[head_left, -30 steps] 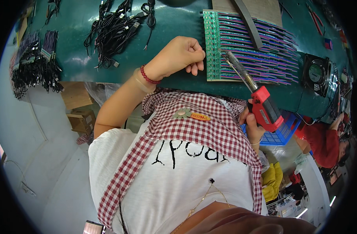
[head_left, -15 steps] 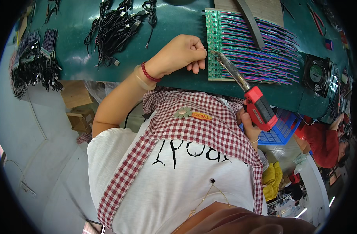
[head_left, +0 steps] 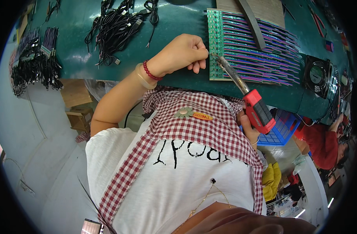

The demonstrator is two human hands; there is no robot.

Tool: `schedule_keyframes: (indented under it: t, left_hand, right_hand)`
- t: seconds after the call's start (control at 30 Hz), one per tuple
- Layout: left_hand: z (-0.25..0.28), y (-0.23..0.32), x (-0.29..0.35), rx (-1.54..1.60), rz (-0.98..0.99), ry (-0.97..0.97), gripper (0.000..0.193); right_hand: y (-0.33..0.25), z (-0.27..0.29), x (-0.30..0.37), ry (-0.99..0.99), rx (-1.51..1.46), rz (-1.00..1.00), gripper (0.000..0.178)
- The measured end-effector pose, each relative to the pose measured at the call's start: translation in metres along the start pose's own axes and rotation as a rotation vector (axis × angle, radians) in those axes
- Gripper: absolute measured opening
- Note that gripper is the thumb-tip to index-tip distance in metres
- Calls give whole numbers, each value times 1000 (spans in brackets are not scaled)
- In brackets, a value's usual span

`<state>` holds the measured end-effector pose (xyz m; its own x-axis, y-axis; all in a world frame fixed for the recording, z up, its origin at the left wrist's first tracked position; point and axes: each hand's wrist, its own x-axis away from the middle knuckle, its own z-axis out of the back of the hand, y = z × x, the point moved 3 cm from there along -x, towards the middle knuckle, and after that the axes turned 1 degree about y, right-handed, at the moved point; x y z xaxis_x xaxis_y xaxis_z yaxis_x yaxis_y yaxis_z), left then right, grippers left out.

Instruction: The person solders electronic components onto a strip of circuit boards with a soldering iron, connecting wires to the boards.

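My left hand (head_left: 188, 53) is closed, its thumb and forefinger pinched together at the left edge of a row of green circuit boards (head_left: 215, 35). What lies between those fingertips is too small to make out. My right hand (head_left: 249, 130), partly behind the tool, grips a red and black soldering iron (head_left: 259, 112). Its metal tip points up and left, over the boards just right of my left fingertips; whether it touches cannot be told. Purple, black and bluish wires (head_left: 260, 62) run rightward from the boards in parallel rows.
A curved grey bar (head_left: 251, 24) lies across the wires. Bundled black USB cables (head_left: 116, 33) and more cables (head_left: 36, 64) lie leftward on the green table (head_left: 75, 35). A square fan (head_left: 318, 76) stands at right. Below are a blue basket (head_left: 278, 132) and a person in red (head_left: 320, 144).
The soldering iron's tip has shifted slightly down and right over the boards. My left hand stays pinched at the boards' edge, almost unmoved.
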<state>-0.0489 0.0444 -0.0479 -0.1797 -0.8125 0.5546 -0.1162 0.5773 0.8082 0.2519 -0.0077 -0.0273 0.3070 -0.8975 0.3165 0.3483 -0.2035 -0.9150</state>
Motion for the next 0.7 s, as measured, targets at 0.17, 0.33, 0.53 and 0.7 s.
schedule_keyframes:
  t: [0.17, 0.33, 0.53, 0.7]
  left_hand:
    - [0, 1, -1, -8, 0, -9, 13]
    - [0, 1, 0, -11, -1, -2, 13]
    - [0, 0, -1, -9, 6, -2, 13]
    - [1, -1, -1, -1, -3, -7, 14]
  right_hand:
    - [-11, -3, -1, -32, -211, -80, 14]
    - [-6, -5, -1, -43, -205, -83, 18]
    - [5, 0, 5, -23, -154, -31, 20]
    - [-28, -11, -5, -8, -257, 35, 38]
